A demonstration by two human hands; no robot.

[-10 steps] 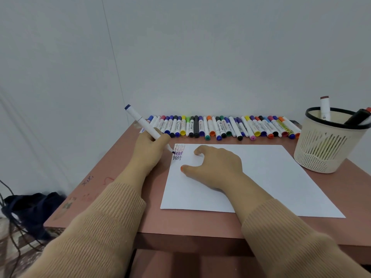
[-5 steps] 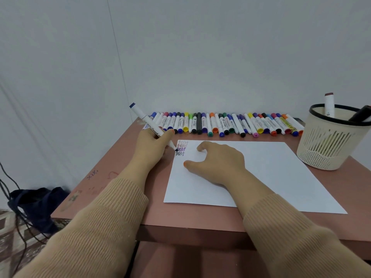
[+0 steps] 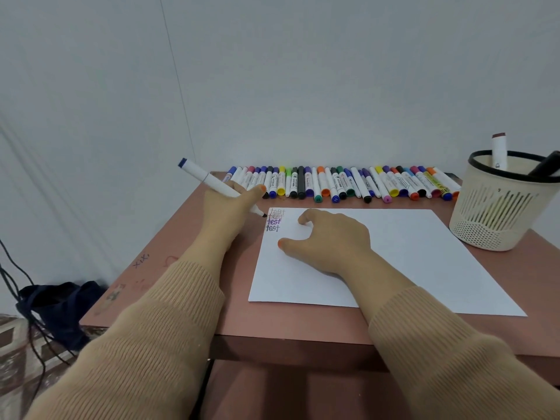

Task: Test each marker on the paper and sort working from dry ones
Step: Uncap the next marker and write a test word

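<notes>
Left hand point(image 3: 225, 211) grips marker point(image 3: 206, 179); right hand point(image 3: 331, 241) loose on paper point(image 3: 409, 256); four "test" lines point(image 3: 274, 221).

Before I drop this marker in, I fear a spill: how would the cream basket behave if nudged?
The basket looks like thin slotted plastic, so probably light and easy to slide on the table. It seems to narrow toward its base, and a white marker and a black marker stick out above its rim, so a push near the top might tip it.

One sheet of paper point(image 3: 409, 253); one basket point(image 3: 497, 213) with two visible markers point(image 3: 498, 153); one held marker point(image 3: 209, 181); four written words point(image 3: 274, 221); one row point(image 3: 342, 183) of roughly thirty markers.
</notes>
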